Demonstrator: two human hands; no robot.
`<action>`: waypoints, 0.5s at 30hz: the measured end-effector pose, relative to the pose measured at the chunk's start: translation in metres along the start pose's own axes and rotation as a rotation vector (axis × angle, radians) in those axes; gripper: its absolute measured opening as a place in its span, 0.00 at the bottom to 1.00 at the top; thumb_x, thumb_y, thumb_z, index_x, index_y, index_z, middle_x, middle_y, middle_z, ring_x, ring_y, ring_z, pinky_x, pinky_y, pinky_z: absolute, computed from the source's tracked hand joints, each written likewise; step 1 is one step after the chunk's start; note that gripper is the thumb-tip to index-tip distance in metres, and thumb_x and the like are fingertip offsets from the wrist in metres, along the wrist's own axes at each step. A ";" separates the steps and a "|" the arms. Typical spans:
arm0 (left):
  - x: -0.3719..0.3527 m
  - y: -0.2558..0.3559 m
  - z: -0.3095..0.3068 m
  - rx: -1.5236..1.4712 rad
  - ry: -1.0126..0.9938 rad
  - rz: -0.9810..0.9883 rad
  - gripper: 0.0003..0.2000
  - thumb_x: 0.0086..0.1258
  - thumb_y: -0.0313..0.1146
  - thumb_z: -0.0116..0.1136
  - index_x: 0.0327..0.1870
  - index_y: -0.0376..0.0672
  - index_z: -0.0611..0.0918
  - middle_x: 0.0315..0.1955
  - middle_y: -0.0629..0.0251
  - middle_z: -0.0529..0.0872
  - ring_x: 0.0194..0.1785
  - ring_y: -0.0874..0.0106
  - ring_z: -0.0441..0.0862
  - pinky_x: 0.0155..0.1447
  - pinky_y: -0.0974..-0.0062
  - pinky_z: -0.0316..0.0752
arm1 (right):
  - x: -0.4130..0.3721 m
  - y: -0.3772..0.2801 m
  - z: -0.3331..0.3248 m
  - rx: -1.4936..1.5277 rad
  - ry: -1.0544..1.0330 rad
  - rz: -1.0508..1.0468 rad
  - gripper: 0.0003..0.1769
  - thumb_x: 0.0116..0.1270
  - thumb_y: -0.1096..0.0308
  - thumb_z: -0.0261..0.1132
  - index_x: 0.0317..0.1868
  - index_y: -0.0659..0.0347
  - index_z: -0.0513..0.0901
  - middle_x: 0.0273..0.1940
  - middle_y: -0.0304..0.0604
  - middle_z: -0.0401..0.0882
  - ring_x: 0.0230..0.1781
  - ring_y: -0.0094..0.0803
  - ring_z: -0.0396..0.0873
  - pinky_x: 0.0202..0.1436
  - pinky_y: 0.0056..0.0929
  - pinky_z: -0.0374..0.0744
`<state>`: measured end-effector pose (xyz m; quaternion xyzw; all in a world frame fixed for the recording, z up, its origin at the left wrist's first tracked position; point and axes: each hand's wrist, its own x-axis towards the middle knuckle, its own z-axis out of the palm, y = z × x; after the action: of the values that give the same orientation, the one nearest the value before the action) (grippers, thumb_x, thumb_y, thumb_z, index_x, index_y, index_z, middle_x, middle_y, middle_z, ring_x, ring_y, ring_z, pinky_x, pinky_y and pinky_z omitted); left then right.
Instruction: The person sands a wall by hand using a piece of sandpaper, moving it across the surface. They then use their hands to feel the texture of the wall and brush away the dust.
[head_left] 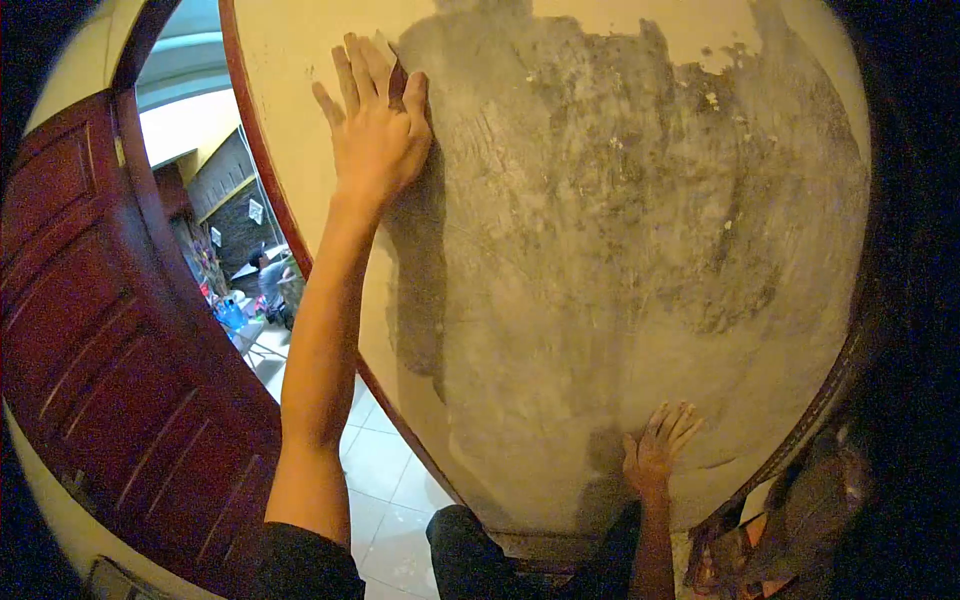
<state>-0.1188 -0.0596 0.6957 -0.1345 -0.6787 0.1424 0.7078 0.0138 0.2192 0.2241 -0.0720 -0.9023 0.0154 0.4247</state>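
Observation:
High on the wall, my left hand (378,130) lies with its fingers stretched out over the border between cream paint and a bare grey patch (600,200). A thin folded sheet that looks like sandpaper (394,72) sticks out between its index finger and thumb, pressed to the wall; most of it is hidden under the hand. Low down, my right hand (658,452) rests with spread fingers against the lower part of the wall, holding nothing. The grey patch is rough and blotchy, with small pale specks near its top.
To the left, a dark red panelled door (130,340) stands beside a doorway with a red-brown frame (262,150). Through it show a tiled floor (385,470), a person (272,280) farther off and blue items (230,314). Dark cluttered objects (780,520) sit at the lower right.

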 end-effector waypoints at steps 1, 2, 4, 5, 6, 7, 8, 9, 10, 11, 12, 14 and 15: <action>-0.001 -0.002 -0.001 -0.021 -0.016 -0.008 0.28 0.77 0.48 0.34 0.73 0.42 0.60 0.75 0.38 0.43 0.78 0.43 0.34 0.75 0.38 0.34 | 0.000 0.002 0.002 -0.032 -0.030 0.005 0.47 0.68 0.48 0.54 0.72 0.77 0.46 0.75 0.71 0.32 0.75 0.71 0.30 0.72 0.72 0.29; 0.001 -0.004 -0.002 -0.041 -0.024 -0.020 0.27 0.77 0.48 0.35 0.72 0.44 0.62 0.75 0.38 0.43 0.78 0.42 0.34 0.74 0.36 0.34 | 0.000 0.003 0.010 -0.029 -0.016 0.003 0.47 0.68 0.48 0.54 0.72 0.77 0.46 0.75 0.71 0.32 0.75 0.71 0.30 0.72 0.72 0.29; 0.021 -0.011 -0.005 -0.023 0.028 0.021 0.27 0.77 0.47 0.34 0.72 0.41 0.62 0.74 0.38 0.43 0.78 0.43 0.33 0.73 0.34 0.33 | -0.003 0.004 0.024 -0.051 0.059 0.005 0.48 0.68 0.47 0.54 0.72 0.77 0.47 0.75 0.71 0.32 0.75 0.70 0.28 0.72 0.71 0.27; 0.036 -0.015 -0.009 -0.016 -0.034 -0.044 0.28 0.77 0.47 0.33 0.72 0.41 0.62 0.74 0.38 0.43 0.78 0.43 0.33 0.73 0.34 0.32 | -0.002 0.004 0.024 -0.050 0.065 0.005 0.48 0.68 0.47 0.54 0.72 0.77 0.47 0.75 0.71 0.32 0.75 0.70 0.28 0.72 0.71 0.27; 0.054 -0.018 -0.007 -0.010 -0.096 -0.104 0.28 0.77 0.47 0.32 0.72 0.40 0.61 0.74 0.38 0.43 0.78 0.44 0.33 0.73 0.34 0.30 | -0.002 0.003 0.020 -0.012 -0.045 0.050 0.47 0.68 0.48 0.54 0.72 0.77 0.47 0.75 0.71 0.32 0.75 0.70 0.28 0.72 0.71 0.26; 0.069 -0.034 0.025 -0.011 0.062 -0.107 0.29 0.77 0.48 0.30 0.72 0.38 0.60 0.75 0.39 0.44 0.78 0.44 0.34 0.74 0.35 0.30 | -0.004 0.003 0.017 0.024 -0.159 0.092 0.47 0.68 0.48 0.55 0.72 0.77 0.47 0.75 0.70 0.32 0.75 0.69 0.27 0.72 0.71 0.26; 0.077 -0.038 0.028 -0.014 0.054 -0.108 0.29 0.77 0.48 0.30 0.72 0.38 0.60 0.75 0.39 0.44 0.78 0.44 0.34 0.74 0.35 0.30 | -0.005 0.001 0.013 0.022 -0.167 0.091 0.47 0.68 0.48 0.55 0.72 0.77 0.47 0.75 0.70 0.32 0.75 0.69 0.27 0.72 0.71 0.26; 0.084 -0.040 0.027 -0.076 0.027 -0.145 0.29 0.78 0.48 0.29 0.72 0.37 0.59 0.74 0.36 0.42 0.77 0.42 0.32 0.74 0.36 0.30 | -0.003 -0.003 0.009 0.010 -0.074 0.066 0.47 0.68 0.48 0.55 0.72 0.77 0.47 0.75 0.71 0.32 0.75 0.69 0.27 0.72 0.71 0.26; 0.086 -0.041 0.026 -0.138 0.003 -0.184 0.29 0.79 0.48 0.27 0.73 0.36 0.59 0.74 0.34 0.39 0.77 0.39 0.29 0.74 0.36 0.30 | -0.001 -0.006 0.005 -0.002 0.021 0.041 0.47 0.68 0.48 0.55 0.72 0.77 0.47 0.75 0.71 0.32 0.75 0.69 0.27 0.72 0.71 0.26; 0.078 -0.046 0.025 -0.045 -0.005 -0.072 0.24 0.77 0.49 0.35 0.69 0.51 0.67 0.74 0.36 0.46 0.76 0.37 0.38 0.69 0.27 0.41 | -0.001 -0.008 -0.002 -0.006 0.020 0.042 0.47 0.68 0.48 0.55 0.72 0.77 0.47 0.75 0.71 0.32 0.75 0.69 0.27 0.72 0.71 0.26; 0.056 -0.036 0.020 -0.049 -0.003 -0.074 0.24 0.77 0.49 0.35 0.69 0.51 0.67 0.74 0.36 0.46 0.76 0.37 0.38 0.69 0.27 0.41 | 0.000 -0.008 -0.010 0.107 -0.073 0.087 0.47 0.68 0.48 0.54 0.72 0.77 0.47 0.75 0.71 0.32 0.75 0.69 0.28 0.72 0.71 0.27; 0.009 -0.005 0.001 0.082 -0.018 0.004 0.32 0.77 0.51 0.32 0.73 0.33 0.57 0.75 0.42 0.47 0.78 0.45 0.37 0.75 0.37 0.32 | 0.000 -0.003 -0.009 0.223 -0.157 0.151 0.47 0.69 0.48 0.54 0.72 0.77 0.47 0.75 0.71 0.32 0.75 0.70 0.28 0.72 0.71 0.27; 0.004 -0.001 0.000 0.075 -0.019 0.008 0.32 0.77 0.51 0.32 0.73 0.33 0.57 0.75 0.42 0.47 0.78 0.45 0.37 0.75 0.37 0.32 | -0.003 0.002 -0.002 0.202 -0.141 0.119 0.47 0.68 0.48 0.54 0.72 0.77 0.48 0.74 0.72 0.32 0.75 0.70 0.28 0.72 0.71 0.27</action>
<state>-0.1184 -0.0591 0.6997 -0.1092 -0.6790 0.1720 0.7053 0.0173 0.2202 0.2226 -0.0808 -0.9179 0.1363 0.3638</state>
